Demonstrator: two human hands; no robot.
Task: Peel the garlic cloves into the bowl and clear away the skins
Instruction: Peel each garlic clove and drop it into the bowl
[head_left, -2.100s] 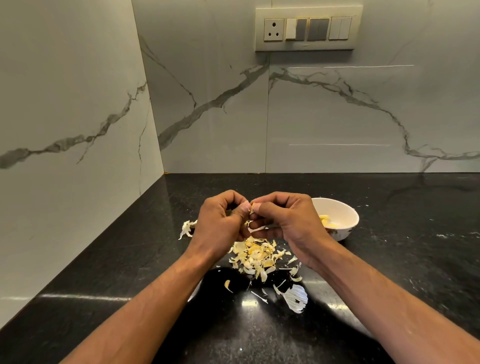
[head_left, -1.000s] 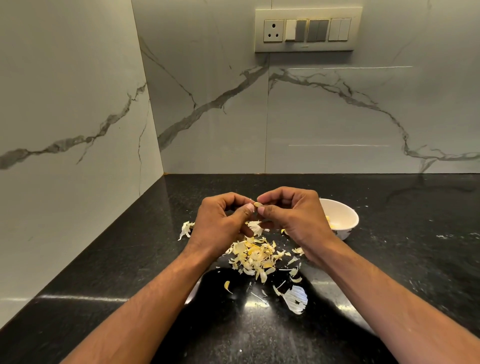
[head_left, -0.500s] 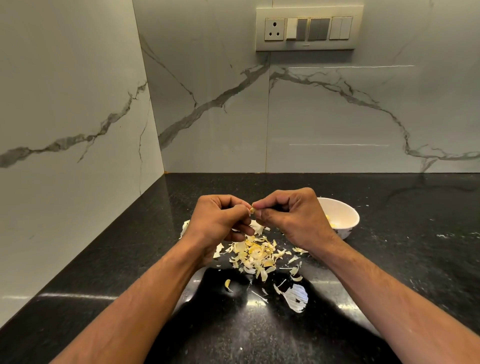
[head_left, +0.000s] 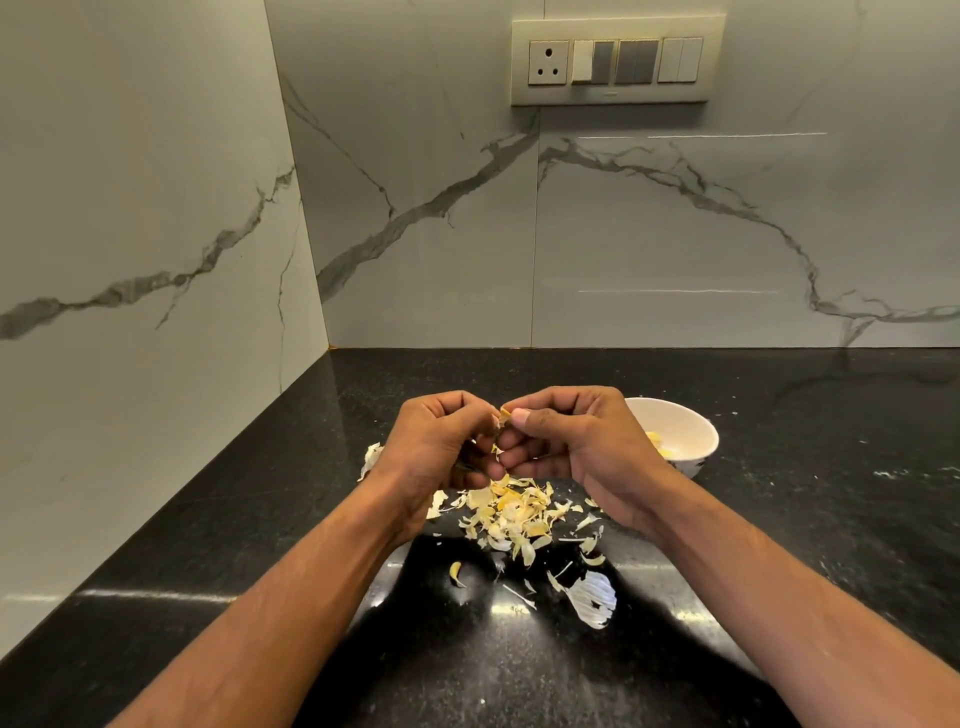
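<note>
My left hand (head_left: 441, 447) and my right hand (head_left: 566, 441) meet above the black counter, fingertips pinched together on one small garlic clove (head_left: 505, 414). Only a yellowish tip of it shows between the thumbs. Below the hands lies a heap of pale garlic skins (head_left: 511, 514). A white bowl (head_left: 691, 431) stands just right of my right hand, partly hidden by it, with a few peeled yellow cloves (head_left: 655, 441) inside.
Loose skin bits lie apart from the heap: one at the left (head_left: 371, 457), a large white flake (head_left: 595, 600) nearer me, a small curl (head_left: 455, 571). Marble walls close the counter at the left and back. A switch panel (head_left: 615, 60) sits high on the back wall.
Both hands have stayed over the skin heap, working the clove; the fingertips shifted slightly and the clove's tip now shows between the thumbs. The bowl and skins have not moved.
</note>
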